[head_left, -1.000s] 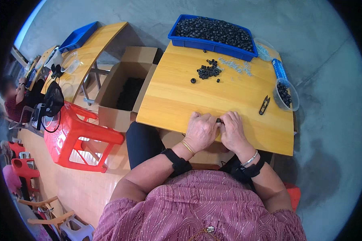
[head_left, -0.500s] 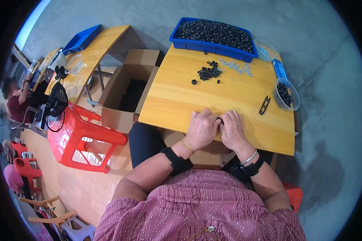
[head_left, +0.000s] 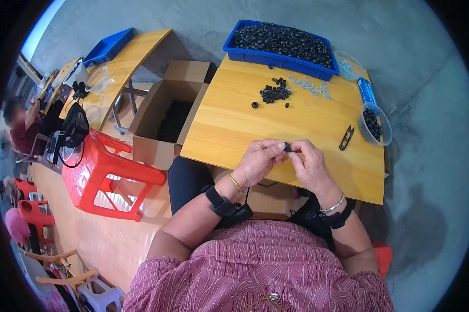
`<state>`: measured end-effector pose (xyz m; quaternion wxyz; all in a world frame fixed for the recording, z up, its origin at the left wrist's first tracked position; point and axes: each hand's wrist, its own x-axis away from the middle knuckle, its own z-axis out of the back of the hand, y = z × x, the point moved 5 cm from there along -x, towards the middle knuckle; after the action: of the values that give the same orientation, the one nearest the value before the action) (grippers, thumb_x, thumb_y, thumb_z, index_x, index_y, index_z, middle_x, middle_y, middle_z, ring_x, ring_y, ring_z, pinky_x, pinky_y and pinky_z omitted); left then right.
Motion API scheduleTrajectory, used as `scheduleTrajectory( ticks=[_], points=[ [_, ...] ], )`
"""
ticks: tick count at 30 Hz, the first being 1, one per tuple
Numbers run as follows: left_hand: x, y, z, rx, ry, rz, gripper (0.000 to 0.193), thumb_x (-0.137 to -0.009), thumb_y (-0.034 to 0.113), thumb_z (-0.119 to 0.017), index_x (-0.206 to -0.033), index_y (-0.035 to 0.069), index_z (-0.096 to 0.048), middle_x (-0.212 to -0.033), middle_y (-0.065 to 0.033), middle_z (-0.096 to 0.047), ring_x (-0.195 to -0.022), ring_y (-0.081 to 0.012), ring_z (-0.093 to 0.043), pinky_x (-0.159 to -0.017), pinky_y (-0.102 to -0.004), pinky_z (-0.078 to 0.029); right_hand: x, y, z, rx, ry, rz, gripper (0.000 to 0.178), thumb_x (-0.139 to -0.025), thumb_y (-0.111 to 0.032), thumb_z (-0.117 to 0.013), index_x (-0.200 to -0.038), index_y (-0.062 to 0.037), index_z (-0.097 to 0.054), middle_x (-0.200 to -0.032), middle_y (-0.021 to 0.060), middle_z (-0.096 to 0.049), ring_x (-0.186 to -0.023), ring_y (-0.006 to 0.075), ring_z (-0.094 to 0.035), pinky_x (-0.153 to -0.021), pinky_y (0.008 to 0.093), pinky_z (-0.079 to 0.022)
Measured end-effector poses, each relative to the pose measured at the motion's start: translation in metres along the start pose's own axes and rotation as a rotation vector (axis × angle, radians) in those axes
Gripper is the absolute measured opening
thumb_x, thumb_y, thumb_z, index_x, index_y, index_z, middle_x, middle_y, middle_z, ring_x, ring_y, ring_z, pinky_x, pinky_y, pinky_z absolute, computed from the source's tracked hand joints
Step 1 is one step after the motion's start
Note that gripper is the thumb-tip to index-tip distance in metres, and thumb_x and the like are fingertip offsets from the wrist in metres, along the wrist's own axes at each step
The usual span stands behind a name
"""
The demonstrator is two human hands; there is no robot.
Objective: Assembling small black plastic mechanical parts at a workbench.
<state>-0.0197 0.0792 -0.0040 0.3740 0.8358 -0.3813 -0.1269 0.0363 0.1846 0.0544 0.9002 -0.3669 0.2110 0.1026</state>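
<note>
Over the near edge of the wooden table [head_left: 219,132], my left hand [head_left: 260,160] pinches a small black ring-shaped part [head_left: 287,147] between thumb and fingertips. My right hand [head_left: 311,165] meets it from the other side, its thumb and finger closed at the same part; anything smaller between them is too small to make out. Beyond my hands lies a loose pile of black parts [head_left: 274,93], with small silvery pieces [head_left: 311,86] scattered beside it. Black thread snips [head_left: 347,138] rest on the table to the right of my hands.
A blue tray [head_left: 278,63] full of black parts stands at the table's far edge. Clear tubs, one of black parts [head_left: 372,125], and a blue box [head_left: 366,92] line the right side. Left are an open carton [head_left: 154,151], a red stool [head_left: 91,177] and another table; a person sits far left.
My hands have turned and opened out slightly, so the black part between their fingertips now shows. The table and its contents sit slightly farther right in view.
</note>
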Motion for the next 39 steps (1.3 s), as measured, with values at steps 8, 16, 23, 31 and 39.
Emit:
scheduleTrajectory(
  ticks=[8,16,23,31,39],
  points=[
    [0.002,0.001,-0.003,0.223,0.069,0.054,0.02,-0.088,0.011,-0.048,-0.095,-0.005,-0.058,-0.079,-0.0065,-0.057,-0.069,-0.0113,-0.05,-0.064,-0.0238,-0.044,0.002,0.001,-0.006,-0.251,0.095,-0.161,0.012,-0.075,0.005,-0.056,-0.085,0.0007,-0.05,-0.076,0.0108,-0.058,-0.069,0.0185,-0.059,-0.063,0.0277,-0.048],
    [0.004,-0.003,0.001,0.159,0.017,0.044,0.022,-0.09,0.012,-0.045,-0.098,-0.005,-0.056,-0.08,-0.0064,-0.057,-0.066,-0.0115,-0.051,-0.063,-0.0247,-0.047,0.006,0.013,-0.011,-0.408,0.073,-0.255,0.011,-0.079,0.004,-0.053,-0.089,0.0007,-0.05,-0.079,0.0063,-0.057,-0.07,0.0119,-0.056,-0.063,0.0242,-0.046],
    [0.006,-0.003,0.002,0.165,0.015,0.058,0.022,-0.09,0.012,-0.045,-0.099,-0.005,-0.055,-0.077,-0.0057,-0.055,-0.066,-0.0115,-0.05,-0.064,-0.0252,-0.047,0.005,0.012,-0.006,-0.461,0.087,-0.275,0.01,-0.082,0.001,-0.052,-0.092,0.0005,-0.05,-0.082,0.0033,-0.056,-0.073,0.008,-0.053,-0.065,0.0214,-0.045],
    [0.006,-0.002,0.002,0.213,0.048,0.07,0.02,-0.09,0.013,-0.047,-0.098,-0.005,-0.054,-0.077,-0.0057,-0.054,-0.063,-0.0115,-0.049,-0.064,-0.0261,-0.047,0.004,0.009,-0.005,-0.499,0.068,-0.285,0.009,-0.082,0.001,-0.052,-0.091,0.0002,-0.05,-0.081,0.0036,-0.055,-0.072,0.0077,-0.052,-0.065,0.0209,-0.044],
    [0.004,-0.005,0.003,0.223,0.036,0.052,0.019,-0.088,0.011,-0.049,-0.098,-0.004,-0.055,-0.08,-0.0068,-0.056,-0.065,-0.0117,-0.051,-0.063,-0.0261,-0.048,0.003,0.01,-0.006,-0.464,0.018,-0.283,0.008,-0.085,-0.003,-0.052,-0.093,-0.0003,-0.049,-0.082,-0.0001,-0.051,-0.072,0.0048,-0.048,-0.065,0.0181,-0.041]
  ],
)
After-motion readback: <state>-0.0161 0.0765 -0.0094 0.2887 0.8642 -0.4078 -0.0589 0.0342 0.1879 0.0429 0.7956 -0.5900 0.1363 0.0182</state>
